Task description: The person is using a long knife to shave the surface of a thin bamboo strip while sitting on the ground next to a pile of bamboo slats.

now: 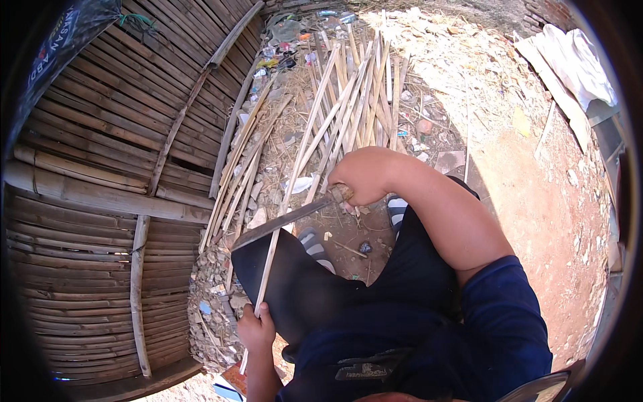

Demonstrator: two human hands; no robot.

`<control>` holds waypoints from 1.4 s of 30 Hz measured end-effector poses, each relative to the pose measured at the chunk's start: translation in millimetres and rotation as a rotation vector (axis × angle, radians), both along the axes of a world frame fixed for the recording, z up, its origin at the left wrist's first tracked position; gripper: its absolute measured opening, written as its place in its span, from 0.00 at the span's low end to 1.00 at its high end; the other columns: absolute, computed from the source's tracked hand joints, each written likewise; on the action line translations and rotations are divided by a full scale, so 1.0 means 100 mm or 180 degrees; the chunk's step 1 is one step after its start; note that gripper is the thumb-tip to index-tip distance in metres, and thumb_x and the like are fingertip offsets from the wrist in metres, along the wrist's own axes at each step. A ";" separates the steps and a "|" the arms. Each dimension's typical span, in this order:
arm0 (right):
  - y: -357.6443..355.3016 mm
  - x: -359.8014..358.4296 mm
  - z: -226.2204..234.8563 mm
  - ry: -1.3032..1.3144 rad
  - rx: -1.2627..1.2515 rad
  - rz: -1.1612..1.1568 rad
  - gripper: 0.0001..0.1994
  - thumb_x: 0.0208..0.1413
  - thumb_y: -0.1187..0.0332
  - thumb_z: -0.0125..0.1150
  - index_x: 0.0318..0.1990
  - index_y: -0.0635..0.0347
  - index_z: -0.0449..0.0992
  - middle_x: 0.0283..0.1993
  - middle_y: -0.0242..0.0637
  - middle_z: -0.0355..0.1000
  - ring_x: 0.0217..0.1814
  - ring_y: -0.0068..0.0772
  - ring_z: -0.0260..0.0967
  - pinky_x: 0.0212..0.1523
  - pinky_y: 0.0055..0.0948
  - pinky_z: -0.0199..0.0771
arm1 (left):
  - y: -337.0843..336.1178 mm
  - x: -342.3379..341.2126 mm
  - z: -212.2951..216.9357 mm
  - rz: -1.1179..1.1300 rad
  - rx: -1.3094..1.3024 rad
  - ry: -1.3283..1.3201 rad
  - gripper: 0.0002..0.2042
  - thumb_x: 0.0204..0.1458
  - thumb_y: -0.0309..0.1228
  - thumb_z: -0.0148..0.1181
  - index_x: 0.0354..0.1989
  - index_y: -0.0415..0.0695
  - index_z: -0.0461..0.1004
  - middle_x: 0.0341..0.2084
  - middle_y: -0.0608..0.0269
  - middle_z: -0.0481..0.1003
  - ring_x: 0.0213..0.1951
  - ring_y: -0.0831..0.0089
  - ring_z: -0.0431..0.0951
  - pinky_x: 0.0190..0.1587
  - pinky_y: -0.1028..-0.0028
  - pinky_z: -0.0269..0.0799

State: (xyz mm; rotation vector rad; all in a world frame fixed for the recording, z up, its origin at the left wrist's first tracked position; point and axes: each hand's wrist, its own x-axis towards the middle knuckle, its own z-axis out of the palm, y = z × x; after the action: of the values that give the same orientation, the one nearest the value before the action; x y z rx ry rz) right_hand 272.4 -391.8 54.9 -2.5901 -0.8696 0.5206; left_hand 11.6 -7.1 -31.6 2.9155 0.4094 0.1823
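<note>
Pale strip (266, 269), bamboo by the look, is running from approx. 7 o'clock up twd 12, its far part lying over the loose pile of strips (355, 100) on the littered ground (562, 201). L hand (256, 328), at 7 o'clock, is pinching it nr its close end, thumb on top, fingers curled under. R hand (365, 177), just off centre twd 2 o'clock, is making a closed fist round the handle of a big knife (284, 220); the blade is pointing to 8 o'clock and crossing the strip btwn L hand and pile. Blade touching strip or just above: can't tell. Dark trousers (288, 288) are showing behind the strip, below the blade.

Handling, my guess: strip is looking light, stiff lengthwise but springy, prob. whipping a bit at the far end; dry, not slippery, edges likely splintery, apt to split along the grain. Best hold: nr the 7 o'clock end, as L hand is doing, fingers well clear of the edge. Knife's looking heavier, blade-forward; handle only.

Slatted wall (87, 268) is standing from 8 to 10 o'clock.
</note>
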 end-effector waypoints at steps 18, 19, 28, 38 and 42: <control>-0.18 0.15 -0.01 0.0311 0.0021 -0.0200 0.28 0.49 0.58 0.70 0.59 0.58 0.76 0.51 0.51 0.77 0.57 0.52 0.74 0.57 0.43 0.74 | 0.03 0.00 0.03 -0.0039 -0.0172 0.0091 0.33 0.62 0.61 0.45 0.24 0.37 0.68 0.16 0.39 0.72 0.25 0.36 0.77 0.27 0.47 0.68; -0.27 0.27 -0.02 0.0386 0.0063 -0.0422 0.29 0.49 0.58 0.70 0.58 0.60 0.75 0.51 0.52 0.77 0.57 0.53 0.74 0.57 0.43 0.74 | 0.03 0.00 0.03 -0.0009 -0.0111 0.0030 0.33 0.62 0.61 0.46 0.24 0.37 0.68 0.16 0.39 0.72 0.24 0.36 0.76 0.27 0.47 0.68; -0.27 0.02 0.00 -0.0309 0.0206 -0.0326 0.23 0.47 0.56 0.72 0.49 0.58 0.80 0.42 0.52 0.79 0.47 0.55 0.77 0.49 0.46 0.75 | 0.02 -0.03 0.19 -0.0126 -0.0312 -0.0016 0.32 0.61 0.60 0.49 0.24 0.38 0.69 0.15 0.43 0.72 0.23 0.40 0.77 0.26 0.50 0.69; -0.57 0.26 -0.12 -0.0413 0.0428 -0.1201 0.21 0.48 0.59 0.72 0.48 0.61 0.80 0.41 0.53 0.79 0.46 0.54 0.77 0.48 0.45 0.75 | -0.03 0.02 0.13 -0.0140 -0.0259 0.0159 0.30 0.61 0.59 0.49 0.27 0.39 0.68 0.15 0.42 0.72 0.24 0.37 0.77 0.27 0.49 0.68; -0.26 0.07 -0.20 -0.0267 0.0287 -0.0382 0.22 0.45 0.57 0.73 0.46 0.59 0.80 0.39 0.52 0.78 0.45 0.56 0.76 0.47 0.47 0.75 | -0.01 0.02 0.12 -0.0210 -0.0347 0.0133 0.30 0.61 0.59 0.49 0.26 0.39 0.68 0.15 0.41 0.72 0.24 0.37 0.76 0.27 0.48 0.68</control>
State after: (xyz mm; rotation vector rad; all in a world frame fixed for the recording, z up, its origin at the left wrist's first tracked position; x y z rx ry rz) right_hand 279.7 -417.3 35.3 -2.5774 -0.7403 0.3336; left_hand 13.6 -8.1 -20.0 2.8247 0.3184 0.0869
